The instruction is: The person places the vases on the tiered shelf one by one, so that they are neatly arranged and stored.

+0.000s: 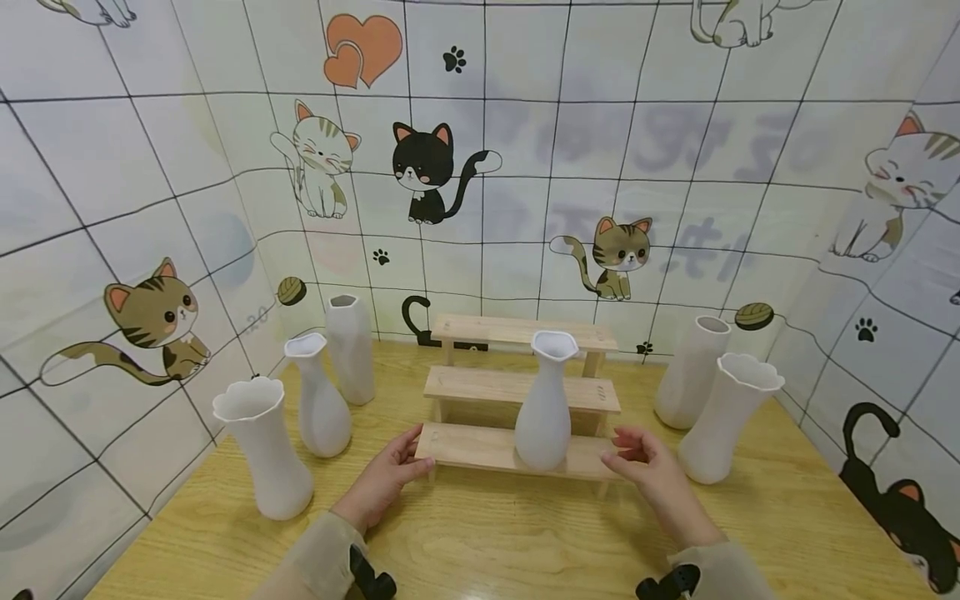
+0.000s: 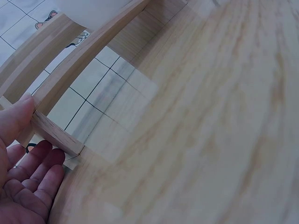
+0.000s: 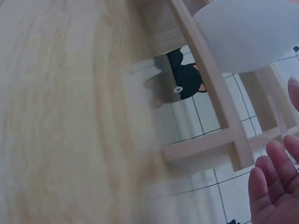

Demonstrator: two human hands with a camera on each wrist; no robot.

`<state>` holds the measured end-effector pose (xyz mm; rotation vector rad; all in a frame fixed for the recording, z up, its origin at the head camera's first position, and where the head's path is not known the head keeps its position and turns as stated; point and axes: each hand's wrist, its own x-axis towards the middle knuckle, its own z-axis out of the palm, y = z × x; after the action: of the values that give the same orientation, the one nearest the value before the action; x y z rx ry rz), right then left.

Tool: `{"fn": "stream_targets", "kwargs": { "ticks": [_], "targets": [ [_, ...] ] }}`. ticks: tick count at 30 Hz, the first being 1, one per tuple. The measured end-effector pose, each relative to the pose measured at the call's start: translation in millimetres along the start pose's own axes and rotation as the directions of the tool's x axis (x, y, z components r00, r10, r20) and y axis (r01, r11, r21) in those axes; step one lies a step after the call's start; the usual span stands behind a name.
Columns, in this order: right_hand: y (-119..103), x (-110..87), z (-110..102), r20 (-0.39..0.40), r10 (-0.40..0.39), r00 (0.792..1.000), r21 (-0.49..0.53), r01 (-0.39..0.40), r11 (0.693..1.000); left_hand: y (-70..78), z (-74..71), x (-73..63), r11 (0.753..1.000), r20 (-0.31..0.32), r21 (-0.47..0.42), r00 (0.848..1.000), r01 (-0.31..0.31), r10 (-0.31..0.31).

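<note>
left wall (image 1: 60,200): faint, apparently "20" (image 1: 257,318) | back wall (image 1: 517,208): faint characters (image 1: 678,137), illegible | shelf mark (image 1: 602,396): too small

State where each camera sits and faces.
Head: on the head, facing forward and down at the shelf and vases; left hand, right hand, sleeves show.
Left wrist: on that wrist, facing the shelf's left end; left hand shows.
Right wrist: on that wrist, facing the shelf's right end; right hand shows.
Both wrist views share the shelf and table.

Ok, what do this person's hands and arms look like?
The left hand and right hand are ungloved. The plain beige left sleeve and right sleeve reach the wrists, each with a black, round-ended fitting. No cable shows.
</note>
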<state>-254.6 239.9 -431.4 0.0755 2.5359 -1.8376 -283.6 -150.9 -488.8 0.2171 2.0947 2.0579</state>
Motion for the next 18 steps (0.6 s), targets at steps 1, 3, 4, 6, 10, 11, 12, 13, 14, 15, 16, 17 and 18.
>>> {"fn": "stream_targets", "kwargs": {
  "ticks": [1, 3, 4, 6, 10, 11, 12, 13, 14, 15, 16, 17, 18],
  "targets": [
    [3, 0.6, -1, -0.003, 0.011, 1.0, 0.006, -0.011, 1.0, -0.5, -0.1, 0.2, 1.0, 0.001, 0.001, 1.0, -0.001, 0.001],
    [10, 1.7, -1, 0.0, 0.022, 1.0, 0.023, -0.022, 0.999, -1.7, -0.6, 0.6, 1.0, 0.007, 0.007, 1.0, -0.003, 0.003],
    [13, 2.1, -2, 0.002, 0.03, 1.0, 0.036, -0.03, 0.999, -2.5, -0.8, 0.7, 1.0, 0.009, 0.008, 1.0, -0.001, 0.001],
    [20, 2.5, -2, 0.021, 0.034, 0.999, 0.064, -0.035, 0.997, -3.6, -1.2, 0.9, 1.0, 0.011, 0.012, 1.0, 0.002, -0.002],
    [32, 3.2, 0, 0.079, 0.041, 0.996, 0.137, -0.051, 0.989, -4.7, -1.7, 1.3, 1.0, 0.006, 0.008, 1.0, 0.01, -0.01],
    [35, 3.4, 0, 0.092, 0.041, 0.995, 0.155, -0.055, 0.986, -4.6, -1.6, 1.3, 1.0, 0.004, 0.007, 1.0, 0.01, -0.01],
    [37, 3.1, 1, 0.104, 0.036, 0.994, 0.173, -0.054, 0.983, -4.7, -1.5, 1.7, 1.0, 0.003, 0.007, 1.0, 0.009, -0.009],
    [39, 3.1, 2, 0.115, 0.029, 0.993, 0.191, -0.05, 0.98, -4.7, -1.3, 1.8, 1.0, 0.003, 0.01, 1.0, 0.005, -0.005],
    [41, 3.2, 2, 0.123, 0.021, 0.992, 0.205, -0.046, 0.978, -4.7, -1.3, 2.2, 1.0, 0.005, 0.013, 1.0, 0.002, -0.002],
    [43, 3.6, 3, 0.129, 0.013, 0.992, 0.22, -0.041, 0.975, -4.5, -1.3, 2.3, 1.0, 0.008, 0.015, 1.0, 0.001, -0.001],
    [44, 4.5, 3, 0.131, 0.007, 0.991, 0.231, -0.038, 0.972, -4.3, -1.5, 2.2, 1.0, 0.011, 0.015, 1.0, 0.0, -0.001],
    [46, 5.2, 4, 0.132, 0.008, 0.991, 0.238, -0.039, 0.97, -4.0, -1.7, 1.8, 1.0, 0.011, 0.018, 1.0, 0.002, -0.003],
    [47, 5.9, 4, 0.13, 0.005, 0.991, 0.243, -0.037, 0.969, -3.4, -2.0, 1.3, 1.0, 0.01, 0.021, 1.0, 0.006, -0.006]
  ]
}}
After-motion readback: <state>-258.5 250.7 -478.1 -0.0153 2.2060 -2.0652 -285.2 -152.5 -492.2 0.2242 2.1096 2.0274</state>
